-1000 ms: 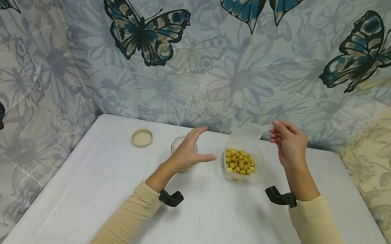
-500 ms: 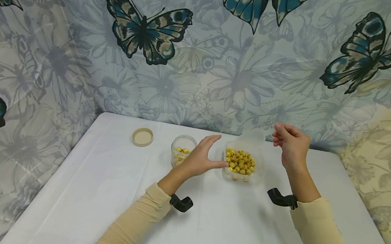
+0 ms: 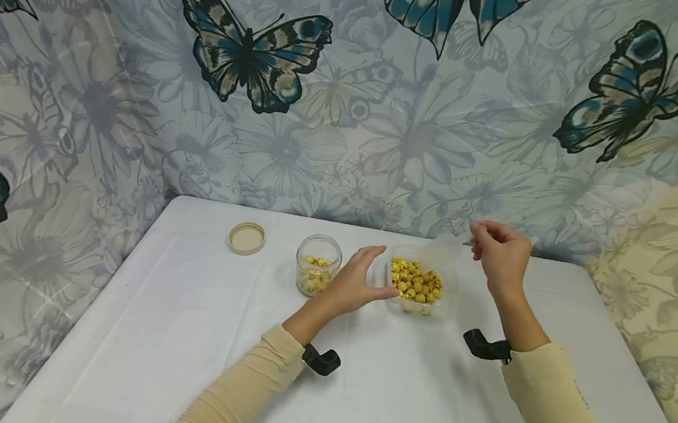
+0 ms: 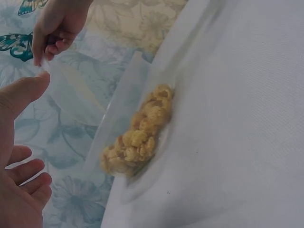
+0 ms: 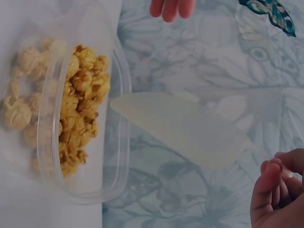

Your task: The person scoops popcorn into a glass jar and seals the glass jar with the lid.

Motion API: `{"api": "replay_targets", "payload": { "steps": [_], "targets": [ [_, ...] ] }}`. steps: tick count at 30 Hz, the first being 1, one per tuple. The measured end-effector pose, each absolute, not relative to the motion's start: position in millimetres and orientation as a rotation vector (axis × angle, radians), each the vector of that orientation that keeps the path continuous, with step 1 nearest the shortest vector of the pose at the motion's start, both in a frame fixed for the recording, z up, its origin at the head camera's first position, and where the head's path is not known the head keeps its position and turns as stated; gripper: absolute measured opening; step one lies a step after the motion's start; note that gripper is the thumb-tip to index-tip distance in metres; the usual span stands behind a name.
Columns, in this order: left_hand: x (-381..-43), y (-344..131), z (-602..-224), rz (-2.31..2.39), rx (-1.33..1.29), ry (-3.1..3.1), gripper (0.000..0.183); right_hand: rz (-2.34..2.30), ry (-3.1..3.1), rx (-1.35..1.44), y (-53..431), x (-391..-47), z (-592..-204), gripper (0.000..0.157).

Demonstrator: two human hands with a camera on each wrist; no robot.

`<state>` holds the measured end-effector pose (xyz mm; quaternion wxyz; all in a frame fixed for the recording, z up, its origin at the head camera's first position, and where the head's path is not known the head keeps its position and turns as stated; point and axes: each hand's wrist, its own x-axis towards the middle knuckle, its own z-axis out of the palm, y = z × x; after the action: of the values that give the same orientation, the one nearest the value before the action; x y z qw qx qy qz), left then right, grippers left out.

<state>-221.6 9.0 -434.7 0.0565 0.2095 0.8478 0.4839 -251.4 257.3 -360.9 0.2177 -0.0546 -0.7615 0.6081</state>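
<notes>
A clear plastic tub [image 5: 125, 142] of yellow caramel popcorn [image 3: 416, 281] stands on the table, right of a glass jar [image 3: 300, 272] with some popcorn inside. My right hand [image 3: 501, 261], behind and right of the tub, pinches the thin handle end of a translucent, pale scoop [image 5: 190, 128]. The scoop's broad blade slants down toward the tub's far rim, with no popcorn showing on it. My left hand [image 3: 355, 285] is at the tub's left side, thumb stretched toward its rim and fingers loosely spread. Between jar and tub, that hand holds nothing.
A round lid with a gold rim [image 3: 230, 243] lies left of the jar. The white-covered table [image 3: 168, 360] ends just behind the tub, against a butterfly-print backdrop [image 3: 412, 136].
My left hand has moved right, from in front of the jar to the tub's side, uncovering the jar. My right hand has lowered slightly, tilting the scoop down toward the tub.
</notes>
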Motion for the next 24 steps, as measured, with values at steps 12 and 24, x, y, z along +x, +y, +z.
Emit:
{"api": "replay_targets", "payload": {
  "steps": [12,24],
  "targets": [
    [-225.3,19.3,-447.8,1.401,0.603,2.596,0.084,1.182,-2.298,-0.005,253.9,-252.7,-370.9,0.023],
    [-229.8,26.7,-466.1,1.369,0.566,2.592,0.086,0.864,-2.271,0.178,248.5,-252.3,-382.9,0.015]
  ]
}}
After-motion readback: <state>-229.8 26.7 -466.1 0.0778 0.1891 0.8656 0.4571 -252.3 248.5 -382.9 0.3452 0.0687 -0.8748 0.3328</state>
